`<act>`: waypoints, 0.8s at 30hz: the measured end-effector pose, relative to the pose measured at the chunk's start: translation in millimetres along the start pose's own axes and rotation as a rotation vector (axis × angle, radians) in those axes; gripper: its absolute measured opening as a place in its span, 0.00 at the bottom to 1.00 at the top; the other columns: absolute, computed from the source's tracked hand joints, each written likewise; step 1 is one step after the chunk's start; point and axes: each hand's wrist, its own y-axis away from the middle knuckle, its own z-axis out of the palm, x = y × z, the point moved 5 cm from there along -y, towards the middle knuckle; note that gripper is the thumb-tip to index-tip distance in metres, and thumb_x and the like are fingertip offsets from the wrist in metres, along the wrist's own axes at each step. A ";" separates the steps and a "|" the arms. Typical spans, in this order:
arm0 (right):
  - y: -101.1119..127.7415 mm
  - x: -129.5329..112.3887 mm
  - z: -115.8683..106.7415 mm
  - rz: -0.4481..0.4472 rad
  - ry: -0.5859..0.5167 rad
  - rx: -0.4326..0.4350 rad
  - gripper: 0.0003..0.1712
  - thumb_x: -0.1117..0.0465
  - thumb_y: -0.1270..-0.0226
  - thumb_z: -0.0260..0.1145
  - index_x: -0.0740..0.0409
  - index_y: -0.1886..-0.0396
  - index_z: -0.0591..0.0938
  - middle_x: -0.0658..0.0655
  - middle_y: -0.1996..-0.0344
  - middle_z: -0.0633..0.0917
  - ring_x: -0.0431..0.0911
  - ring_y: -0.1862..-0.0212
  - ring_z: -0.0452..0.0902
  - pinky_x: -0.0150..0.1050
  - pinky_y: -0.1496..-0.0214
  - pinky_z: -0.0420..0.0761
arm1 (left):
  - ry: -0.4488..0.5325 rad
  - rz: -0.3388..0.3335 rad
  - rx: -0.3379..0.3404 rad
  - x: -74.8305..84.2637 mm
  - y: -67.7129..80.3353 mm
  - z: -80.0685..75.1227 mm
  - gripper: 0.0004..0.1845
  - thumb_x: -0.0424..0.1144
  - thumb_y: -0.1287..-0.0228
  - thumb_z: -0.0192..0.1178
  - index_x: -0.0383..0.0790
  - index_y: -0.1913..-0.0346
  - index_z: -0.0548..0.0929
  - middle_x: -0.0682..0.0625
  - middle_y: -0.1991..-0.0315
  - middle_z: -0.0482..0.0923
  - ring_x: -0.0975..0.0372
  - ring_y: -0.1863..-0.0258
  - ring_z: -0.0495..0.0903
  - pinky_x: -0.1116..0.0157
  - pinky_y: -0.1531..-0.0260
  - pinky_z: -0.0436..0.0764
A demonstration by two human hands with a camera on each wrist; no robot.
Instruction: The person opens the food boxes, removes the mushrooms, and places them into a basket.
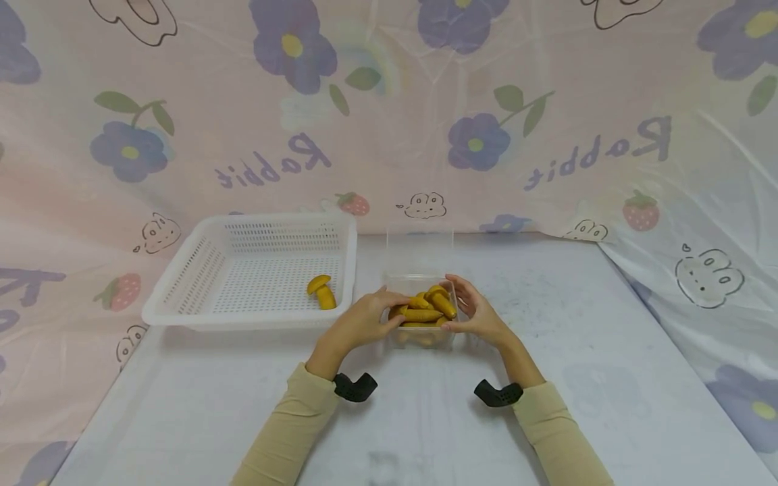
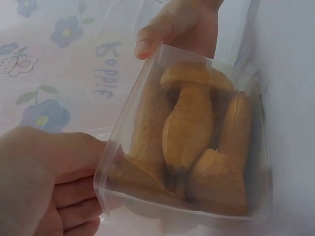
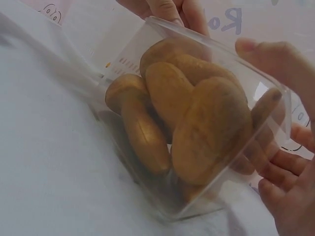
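Both hands grip the clear box (image 1: 421, 317) of mushrooms (image 1: 428, 307) at table centre: left hand (image 1: 365, 320) at its 9 o'clock side, right hand (image 1: 477, 314) at 3. One mushroom (image 1: 322, 291) already lies in the basket (image 1: 255, 270) at 10 o'clock. Emptying seems underway; the next move likely needs lifting and tilting the box toward the basket.

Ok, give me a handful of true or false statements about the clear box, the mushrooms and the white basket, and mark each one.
1. Both hands hold the clear box, the left hand on one side and the right hand on the other. True.
2. The white basket holds nothing. False: one yellow mushroom lies in it near its right wall.
3. The clear box contains several brown-yellow mushrooms. True.
4. The white basket stands to the right of the clear box. False: it stands to its left in the head view.
5. The clear box has a lid closed over it. False: its top is open.
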 end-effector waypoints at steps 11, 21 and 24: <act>0.8 0.9 -1.2 0.014 0.002 0.003 0.55 0.66 0.47 0.74 0.60 0.25 0.52 0.69 0.28 0.60 0.64 0.24 0.49 0.59 0.24 0.51 | -0.053 0.000 0.021 5.6 -0.6 -0.9 0.16 0.34 0.35 0.60 0.35 0.45 0.81 0.46 0.52 0.84 0.60 0.58 0.80 0.63 0.48 0.83; 0.8 0.0 -0.7 0.012 -0.002 0.005 0.54 0.66 0.47 0.75 0.59 0.25 0.53 0.70 0.28 0.61 0.65 0.24 0.50 0.61 0.24 0.51 | -0.008 0.113 0.137 11.7 -1.6 -3.4 0.14 0.31 0.35 0.59 0.31 0.48 0.81 0.43 0.49 0.83 0.57 0.51 0.83 0.65 0.48 0.84; 0.4 -0.1 -1.0 0.008 0.003 0.004 0.54 0.66 0.47 0.74 0.60 0.25 0.53 0.71 0.29 0.61 0.66 0.24 0.49 0.63 0.24 0.51 | 0.023 0.118 0.171 11.5 -1.4 -6.0 0.14 0.31 0.36 0.59 0.31 0.48 0.81 0.42 0.50 0.83 0.57 0.52 0.83 0.65 0.49 0.84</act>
